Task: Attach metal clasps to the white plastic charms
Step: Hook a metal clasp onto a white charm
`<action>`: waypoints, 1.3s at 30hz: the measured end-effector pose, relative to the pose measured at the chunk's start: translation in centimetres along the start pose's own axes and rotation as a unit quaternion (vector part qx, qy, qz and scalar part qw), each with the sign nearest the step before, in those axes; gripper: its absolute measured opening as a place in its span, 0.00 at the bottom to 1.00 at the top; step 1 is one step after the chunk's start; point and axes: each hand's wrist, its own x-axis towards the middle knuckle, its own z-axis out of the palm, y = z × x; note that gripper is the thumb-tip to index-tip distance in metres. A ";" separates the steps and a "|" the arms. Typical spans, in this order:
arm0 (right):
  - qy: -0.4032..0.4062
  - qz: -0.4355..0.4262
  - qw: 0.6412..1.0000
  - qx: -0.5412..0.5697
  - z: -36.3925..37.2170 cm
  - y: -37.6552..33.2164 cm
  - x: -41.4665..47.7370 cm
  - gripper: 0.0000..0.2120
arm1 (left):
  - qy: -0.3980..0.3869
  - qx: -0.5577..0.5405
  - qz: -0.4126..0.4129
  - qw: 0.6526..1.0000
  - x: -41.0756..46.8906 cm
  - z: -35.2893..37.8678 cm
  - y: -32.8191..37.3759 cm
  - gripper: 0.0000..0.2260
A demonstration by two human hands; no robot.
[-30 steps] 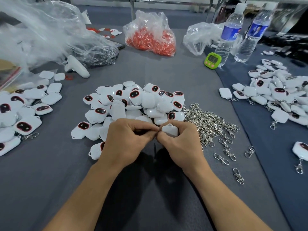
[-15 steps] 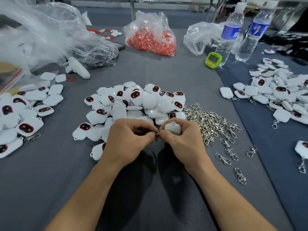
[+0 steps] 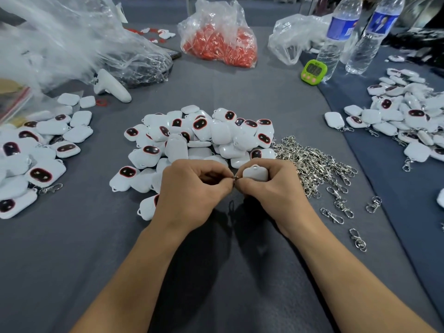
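Observation:
My two hands meet over the grey cloth, just in front of a heap of white charms (image 3: pixel 201 138) with dark red-rimmed faces. My right hand (image 3: pixel 271 191) grips one white charm (image 3: pixel 255 173), back side up, with its loop at the top. My left hand (image 3: pixel 192 188) pinches a small metal clasp ring (image 3: pixel 235 178) between thumb and forefinger, right beside the charm; most of the clasp is hidden in my fingers. A pile of silver clasps (image 3: pixel 312 164) lies to the right of my right hand, with loose ones (image 3: pixel 334 215) scattered nearer me.
Charms with clasps lie in heaps at the left (image 3: pixel 36 150) and on the blue cloth at the right (image 3: pixel 408 116). Behind stand a bag of red parts (image 3: pixel 218 42), clear plastic bags (image 3: pixel 72 39), a green timer (image 3: pixel 314 72) and two water bottles (image 3: pixel 336 37).
My hands stay together at the same spot; the charm in my right hand has tilted a little and the clasp ring now shows between my fingertips.

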 end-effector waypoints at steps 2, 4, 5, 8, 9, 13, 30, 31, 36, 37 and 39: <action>0.007 0.000 1.000 -0.001 0.2 0.1 0.0 0.06 | -0.012 0.001 0.001 1.000 0.0 -0.2 0.0 0.08; 0.017 -0.004 1.000 -0.012 0.5 0.2 0.0 0.06 | -0.040 -0.003 -0.013 0.999 0.0 -0.3 -0.1 0.07; 0.020 -0.005 1.000 -0.022 0.6 0.2 0.0 0.06 | -0.051 -0.003 -0.021 0.999 0.0 -0.4 -0.1 0.07; 0.011 -0.008 0.999 -0.047 0.6 0.2 0.0 0.07 | -0.066 0.006 -0.032 0.997 0.1 -0.6 -0.2 0.08; 0.007 -0.011 0.998 -0.054 0.5 0.2 0.0 0.07 | -0.070 0.009 -0.032 0.997 0.1 -0.6 -0.2 0.08; -0.007 -0.037 0.996 -0.087 0.3 0.2 -0.1 0.10 | -0.081 0.018 -0.025 0.996 0.1 -0.8 -0.2 0.07; 0.002 0.002 0.972 -0.233 -2.4 -0.8 -0.6 0.10 | -0.047 0.305 0.052 0.950 0.0 1.9 -0.3 0.05; -0.003 0.003 0.970 -0.244 -2.5 -0.8 -0.5 0.10 | -0.054 0.292 0.042 0.954 0.2 1.7 -0.4 0.04; -0.017 0.009 0.973 -0.230 -2.8 -0.5 -0.4 0.13 | -0.061 0.275 0.034 0.959 0.1 1.5 -0.7 0.04; -0.009 0.011 0.975 -0.220 -2.8 -0.5 -0.5 0.13 | -0.060 0.277 0.037 0.958 0.1 1.5 -0.7 0.04; 0.000 0.011 0.977 -0.213 -2.7 -0.5 -0.5 0.11 | -0.057 0.277 0.041 0.958 0.1 1.5 -0.8 0.04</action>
